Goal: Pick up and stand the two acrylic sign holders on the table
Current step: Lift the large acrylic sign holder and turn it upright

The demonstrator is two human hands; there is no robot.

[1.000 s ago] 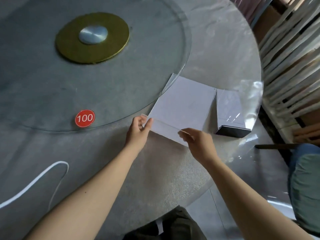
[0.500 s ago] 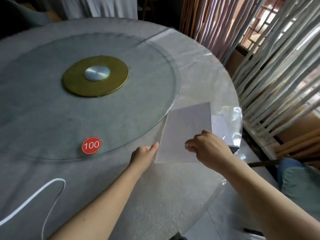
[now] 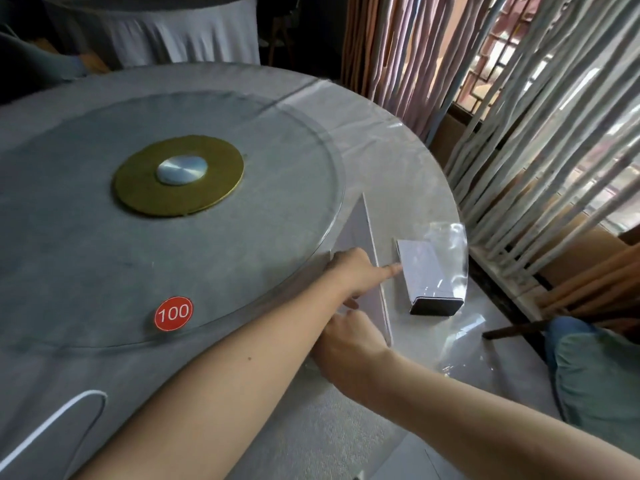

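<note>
The large acrylic sign holder [image 3: 356,230], with a white sheet inside, is tilted up on its long edge and seen almost edge-on near the table's right rim. My left hand [image 3: 353,271] grips it at mid-height, index finger stretched right and touching the small sign holder [image 3: 424,266]. My right hand [image 3: 346,341] holds the large holder's near lower corner. The small holder lies flat on the table beside it, its black base [image 3: 436,304] facing me.
A round table [image 3: 277,427] under grey cloth and clear plastic carries a glass turntable [image 3: 104,254] with a gold disc [image 3: 178,174] and a red "100" tag [image 3: 173,313]. White cable [image 3: 52,420] near left. Slatted screen [image 3: 536,168] and cushioned chair [image 3: 595,375] stand right of the table edge.
The large holder has swung from lying flat to standing nearly on edge. My left hand moved up onto it, and the small holder is uncovered to its right. My view rose.
</note>
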